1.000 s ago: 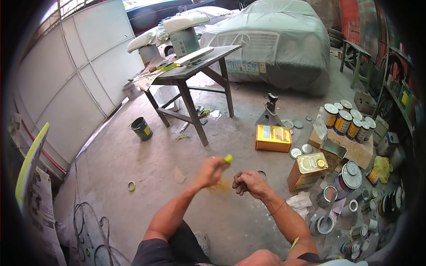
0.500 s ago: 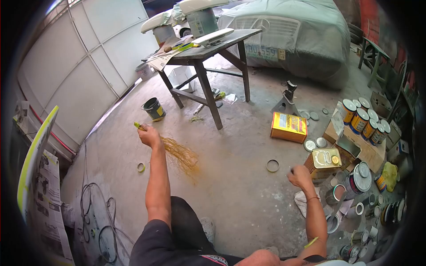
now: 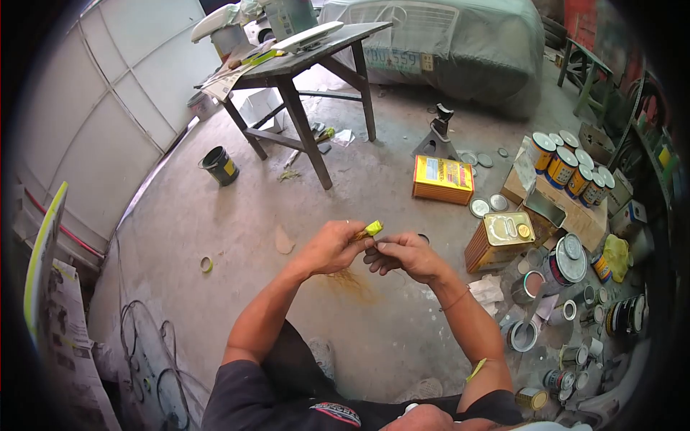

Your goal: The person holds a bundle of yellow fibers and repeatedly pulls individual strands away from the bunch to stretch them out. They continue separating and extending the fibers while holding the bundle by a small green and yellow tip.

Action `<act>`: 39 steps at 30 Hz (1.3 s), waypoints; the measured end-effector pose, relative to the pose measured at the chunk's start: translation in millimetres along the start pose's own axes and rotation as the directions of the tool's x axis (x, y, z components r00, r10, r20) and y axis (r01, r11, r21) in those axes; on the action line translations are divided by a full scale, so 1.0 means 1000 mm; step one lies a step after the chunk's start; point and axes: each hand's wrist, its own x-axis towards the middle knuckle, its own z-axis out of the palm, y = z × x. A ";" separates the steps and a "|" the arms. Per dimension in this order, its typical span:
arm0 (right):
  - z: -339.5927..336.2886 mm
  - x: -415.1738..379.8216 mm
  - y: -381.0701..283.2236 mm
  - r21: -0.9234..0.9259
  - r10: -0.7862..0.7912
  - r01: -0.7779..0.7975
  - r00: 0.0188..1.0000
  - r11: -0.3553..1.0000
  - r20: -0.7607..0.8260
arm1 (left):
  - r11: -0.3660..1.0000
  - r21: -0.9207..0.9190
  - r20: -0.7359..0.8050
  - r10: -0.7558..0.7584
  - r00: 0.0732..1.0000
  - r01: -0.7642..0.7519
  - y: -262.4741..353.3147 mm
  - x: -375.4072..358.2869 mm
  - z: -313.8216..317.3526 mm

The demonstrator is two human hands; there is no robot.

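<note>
My left hand [image 3: 332, 248] is closed around a bundle of thin brown fibres [image 3: 351, 287], its upper end bound in yellow-green tape [image 3: 374, 228]. The loose strands hang below the hand, toward the floor. Close against the bundle on the right is my right hand [image 3: 413, 257], its thumb pressed to the forefinger and the other fingers curled. Whatever lies in that pinch is too small to make out. A strip of yellow-green tape [image 3: 476, 370] clings to my right forearm.
A dark table [image 3: 287, 66] stands ahead, before a sheet-covered car [image 3: 460, 54]. A black bucket [image 3: 219, 169] and tape roll [image 3: 207, 264] are left. On the right are a yellow thinner can [image 3: 443, 179], a square tin [image 3: 496, 244] and many paint cans [image 3: 568, 262]. Cables [image 3: 165, 359] lie lower left.
My left hand has brought the fibre bundle from the left to in front of me. My right hand has moved left from beside the square tin to meet it. The view has shifted slightly.
</note>
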 end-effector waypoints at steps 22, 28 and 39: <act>-0.063 -0.024 0.033 -0.346 0.126 -0.203 0.965 0.916 -0.232 | 0.759 -0.309 -0.948 -0.200 -0.246 0.574 -0.205 -0.049 -0.151; -0.131 -0.061 0.030 -0.342 0.102 -0.314 0.850 0.886 -0.517 | 0.823 -0.493 -0.869 -0.479 -0.123 0.281 -0.246 -0.076 -0.158; -0.021 -0.005 -0.010 -0.526 -0.283 0.124 0.931 0.841 -0.232 | 0.897 -0.269 0.093 -0.338 0.937 0.350 -0.015 0.011 0.003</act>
